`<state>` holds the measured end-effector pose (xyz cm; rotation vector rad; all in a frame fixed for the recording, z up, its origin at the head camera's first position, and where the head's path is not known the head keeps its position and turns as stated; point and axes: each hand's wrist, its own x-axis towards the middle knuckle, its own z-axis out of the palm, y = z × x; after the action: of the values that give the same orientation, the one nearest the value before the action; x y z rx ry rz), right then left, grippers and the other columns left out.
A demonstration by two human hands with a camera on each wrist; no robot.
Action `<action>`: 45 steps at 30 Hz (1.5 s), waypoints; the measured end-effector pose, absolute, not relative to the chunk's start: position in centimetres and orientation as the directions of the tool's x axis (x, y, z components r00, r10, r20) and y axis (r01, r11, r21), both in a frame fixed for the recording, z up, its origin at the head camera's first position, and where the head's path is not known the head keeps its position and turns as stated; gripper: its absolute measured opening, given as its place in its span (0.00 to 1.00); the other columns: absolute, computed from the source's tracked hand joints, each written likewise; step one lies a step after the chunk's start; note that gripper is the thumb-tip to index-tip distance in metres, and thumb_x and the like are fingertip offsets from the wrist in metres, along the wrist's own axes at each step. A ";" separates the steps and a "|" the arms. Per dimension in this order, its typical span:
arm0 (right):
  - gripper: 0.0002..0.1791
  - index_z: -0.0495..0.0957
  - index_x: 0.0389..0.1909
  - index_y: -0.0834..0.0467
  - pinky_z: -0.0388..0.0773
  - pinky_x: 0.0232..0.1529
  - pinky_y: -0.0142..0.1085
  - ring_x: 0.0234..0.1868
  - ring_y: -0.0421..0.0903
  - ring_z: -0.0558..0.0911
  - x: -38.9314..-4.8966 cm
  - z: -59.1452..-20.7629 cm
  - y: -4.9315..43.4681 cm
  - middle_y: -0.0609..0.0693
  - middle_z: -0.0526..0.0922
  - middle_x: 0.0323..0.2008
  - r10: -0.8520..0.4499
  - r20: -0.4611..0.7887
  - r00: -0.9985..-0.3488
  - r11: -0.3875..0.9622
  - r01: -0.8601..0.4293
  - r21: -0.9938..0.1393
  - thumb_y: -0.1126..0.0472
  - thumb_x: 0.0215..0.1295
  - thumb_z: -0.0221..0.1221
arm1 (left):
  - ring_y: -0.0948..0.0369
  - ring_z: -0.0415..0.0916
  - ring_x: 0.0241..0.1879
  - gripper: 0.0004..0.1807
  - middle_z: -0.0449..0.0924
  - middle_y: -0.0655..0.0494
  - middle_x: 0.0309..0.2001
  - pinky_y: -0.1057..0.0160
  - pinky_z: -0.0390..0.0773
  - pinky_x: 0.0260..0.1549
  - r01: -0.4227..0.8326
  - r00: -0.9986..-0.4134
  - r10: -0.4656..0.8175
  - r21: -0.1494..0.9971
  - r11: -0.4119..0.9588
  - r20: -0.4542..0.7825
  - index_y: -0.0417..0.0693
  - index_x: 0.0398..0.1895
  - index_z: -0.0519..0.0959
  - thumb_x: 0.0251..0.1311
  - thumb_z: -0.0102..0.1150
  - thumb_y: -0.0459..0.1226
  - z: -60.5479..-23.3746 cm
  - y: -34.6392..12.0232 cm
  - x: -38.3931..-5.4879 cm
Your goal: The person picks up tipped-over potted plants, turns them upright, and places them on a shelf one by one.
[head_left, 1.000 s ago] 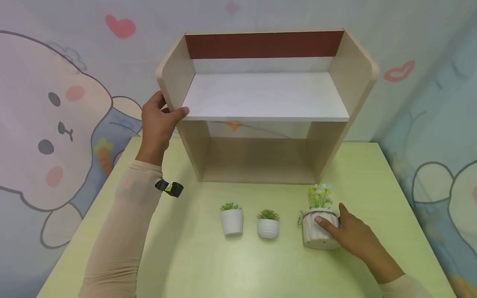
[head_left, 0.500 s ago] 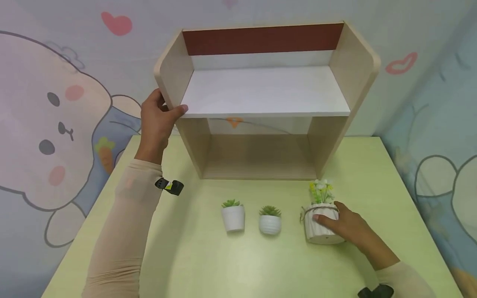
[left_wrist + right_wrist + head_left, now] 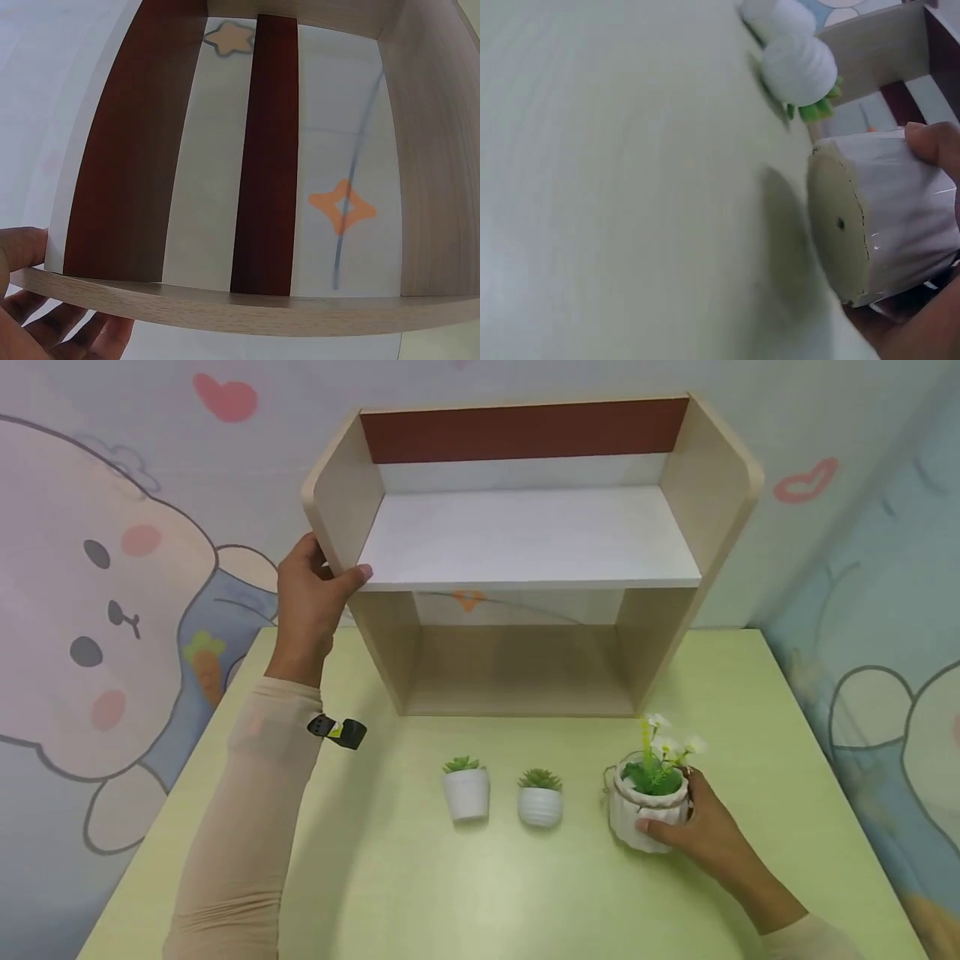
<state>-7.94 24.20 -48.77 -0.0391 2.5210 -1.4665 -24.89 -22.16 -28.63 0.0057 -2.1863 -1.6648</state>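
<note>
My left hand [image 3: 309,602] grips the left side panel of a two-tier wooden shelf [image 3: 525,672]. Its thumb lies on the front edge of the white middle board [image 3: 532,539]; in the left wrist view the fingers [image 3: 82,326] curl behind the panel. My right hand [image 3: 705,831] holds a white ribbed flowerpot [image 3: 645,822] by its right side, thumb in front. Twine circles the pot's rim, and white flowers with green leaves [image 3: 656,772] grow from it. In the right wrist view the pot's base [image 3: 838,225] shows, its edge lifted off the table beside a shadow.
Two small succulents, a smooth white pot [image 3: 467,795] and a ribbed white pot [image 3: 540,807], lie in front of the shelf on the pale green table [image 3: 465,893]. A wall with cartoon prints [image 3: 142,635] rises behind.
My right hand has closed round the flowerpot and turned it, so its open top and leaves now face up toward the head camera. The left hand keeps its hold on the shelf.
</note>
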 end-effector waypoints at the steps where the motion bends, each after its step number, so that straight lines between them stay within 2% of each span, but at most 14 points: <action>1: 0.59 0.47 0.79 0.71 0.66 0.67 0.64 0.72 0.71 0.66 -7.8 -49.0 24.2 0.74 0.65 0.71 -0.126 -0.162 -0.979 0.512 0.075 -0.856 0.54 0.59 0.76 | 0.50 0.75 0.64 0.35 0.77 0.47 0.67 0.46 0.76 0.63 0.227 -0.923 -0.238 0.927 0.297 0.302 0.48 0.72 0.74 0.61 0.70 0.27 -28.6 -22.2 -24.8; 5: 0.60 0.49 0.78 0.70 0.58 0.70 0.69 0.74 0.71 0.62 -7.4 -49.9 24.1 0.74 0.65 0.71 -0.120 -0.126 -0.985 0.497 0.050 -0.866 0.56 0.55 0.78 | 0.50 0.75 0.64 0.35 0.76 0.48 0.67 0.46 0.76 0.63 0.223 -0.924 -0.238 0.927 0.303 0.300 0.48 0.73 0.74 0.61 0.69 0.27 -28.5 -22.2 -24.6; 10: 0.59 0.49 0.78 0.66 0.57 0.70 0.69 0.74 0.70 0.63 -6.9 -50.6 24.1 0.73 0.66 0.71 -0.137 -0.113 -0.984 0.470 0.036 -0.882 0.61 0.55 0.78 | 0.51 0.75 0.64 0.35 0.76 0.48 0.67 0.46 0.77 0.63 0.212 -0.926 -0.240 0.928 0.306 0.291 0.49 0.73 0.73 0.61 0.69 0.27 -28.8 -22.2 -24.5; 13: 0.59 0.49 0.78 0.64 0.58 0.70 0.66 0.74 0.68 0.64 -6.6 -51.0 24.0 0.71 0.67 0.71 -0.135 -0.094 -0.986 0.461 0.022 -0.887 0.63 0.54 0.79 | 0.51 0.75 0.63 0.35 0.77 0.47 0.67 0.45 0.77 0.62 0.224 -0.926 -0.229 0.925 0.308 0.300 0.48 0.73 0.74 0.61 0.69 0.27 -28.8 -22.1 -24.6; 14: 0.59 0.49 0.78 0.64 0.61 0.72 0.59 0.73 0.67 0.65 -6.5 -51.1 24.1 0.70 0.67 0.71 -0.135 -0.089 -0.987 0.461 0.017 -0.887 0.63 0.53 0.79 | 0.51 0.75 0.63 0.35 0.77 0.47 0.66 0.46 0.77 0.62 0.227 -0.925 -0.227 0.923 0.311 0.304 0.48 0.73 0.74 0.61 0.69 0.27 -28.7 -22.1 -24.6; 17: 0.60 0.47 0.77 0.63 0.64 0.70 0.54 0.72 0.66 0.67 -6.3 -51.1 24.1 0.69 0.67 0.70 -0.134 -0.078 -0.988 0.482 0.004 -0.876 0.61 0.53 0.79 | 0.51 0.75 0.62 0.34 0.77 0.46 0.66 0.45 0.77 0.62 0.246 -0.922 -0.220 0.921 0.302 0.318 0.47 0.72 0.74 0.61 0.69 0.27 -28.7 -22.1 -24.7; 20: 0.59 0.45 0.75 0.64 0.63 0.71 0.57 0.71 0.71 0.68 -6.1 -51.1 24.3 0.71 0.67 0.69 -0.159 -0.072 -0.985 0.468 -0.011 -0.883 0.62 0.54 0.79 | 0.51 0.75 0.63 0.34 0.77 0.46 0.66 0.46 0.77 0.63 0.246 -0.921 -0.228 0.925 0.291 0.317 0.47 0.72 0.74 0.62 0.68 0.27 -28.6 -22.2 -24.7; 21: 0.59 0.45 0.75 0.65 0.61 0.70 0.64 0.71 0.74 0.67 -6.1 -51.1 24.4 0.73 0.67 0.69 -0.168 -0.070 -0.983 0.465 -0.016 -0.885 0.62 0.55 0.78 | 0.51 0.75 0.63 0.33 0.77 0.46 0.66 0.46 0.77 0.63 0.248 -0.920 -0.229 0.926 0.285 0.317 0.47 0.72 0.74 0.62 0.68 0.27 -28.6 -22.2 -24.7; 28: 0.71 0.32 0.82 0.66 0.52 0.75 0.60 0.78 0.74 0.53 -6.4 -51.7 24.2 0.76 0.51 0.77 -0.174 -0.104 -0.979 0.493 0.005 -0.870 0.59 0.53 0.78 | 0.51 0.74 0.64 0.33 0.76 0.47 0.68 0.45 0.75 0.64 0.215 -0.924 -0.248 0.932 0.293 0.292 0.49 0.73 0.73 0.63 0.67 0.28 -28.2 -22.4 -24.5; 32: 0.65 0.43 0.80 0.71 0.56 0.73 0.66 0.76 0.72 0.59 -6.8 -51.8 23.8 0.76 0.59 0.74 -0.115 -0.148 -0.982 0.503 0.070 -0.861 0.55 0.55 0.78 | 0.51 0.74 0.64 0.34 0.76 0.47 0.68 0.46 0.75 0.65 0.216 -0.921 -0.255 0.932 0.292 0.293 0.49 0.73 0.73 0.63 0.67 0.28 -28.1 -22.4 -24.5; 35: 0.58 0.54 0.76 0.73 0.61 0.71 0.64 0.73 0.69 0.66 -6.8 -51.6 23.7 0.74 0.68 0.70 -0.047 -0.188 -0.981 0.517 0.137 -0.845 0.51 0.56 0.78 | 0.52 0.74 0.64 0.34 0.76 0.47 0.68 0.47 0.75 0.65 0.216 -0.922 -0.258 0.935 0.280 0.290 0.49 0.73 0.73 0.63 0.67 0.27 -28.2 -22.2 -24.5; 40: 0.56 0.57 0.74 0.75 0.62 0.71 0.63 0.72 0.69 0.68 -6.8 -50.8 23.7 0.75 0.70 0.68 -0.038 -0.209 -0.977 0.500 0.162 -0.851 0.50 0.57 0.77 | 0.51 0.74 0.64 0.34 0.75 0.47 0.68 0.47 0.75 0.65 0.215 -0.924 -0.257 0.940 0.264 0.283 0.48 0.73 0.73 0.63 0.66 0.27 -28.5 -21.9 -24.7; 43: 0.55 0.54 0.76 0.73 0.68 0.71 0.41 0.73 0.67 0.67 -7.2 -49.2 23.6 0.73 0.68 0.70 -0.093 -0.165 -0.982 0.458 0.105 -0.883 0.53 0.60 0.76 | 0.51 0.75 0.63 0.33 0.76 0.46 0.67 0.47 0.76 0.63 0.224 -0.924 -0.252 0.940 0.258 0.289 0.47 0.72 0.74 0.62 0.66 0.26 -28.6 -21.7 -24.7; 45: 0.54 0.52 0.78 0.68 0.69 0.65 0.28 0.73 0.60 0.68 -7.4 -47.2 23.5 0.67 0.67 0.71 -0.131 -0.119 -0.984 0.428 0.052 -0.902 0.56 0.61 0.76 | 0.52 0.75 0.62 0.33 0.77 0.46 0.66 0.47 0.77 0.62 0.235 -0.923 -0.244 0.937 0.257 0.298 0.45 0.72 0.74 0.62 0.66 0.26 -28.7 -21.5 -24.8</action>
<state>-7.36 23.47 -47.24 -0.0693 2.5059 -1.5928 -24.83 -21.51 -28.67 0.0082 -2.1517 -1.7069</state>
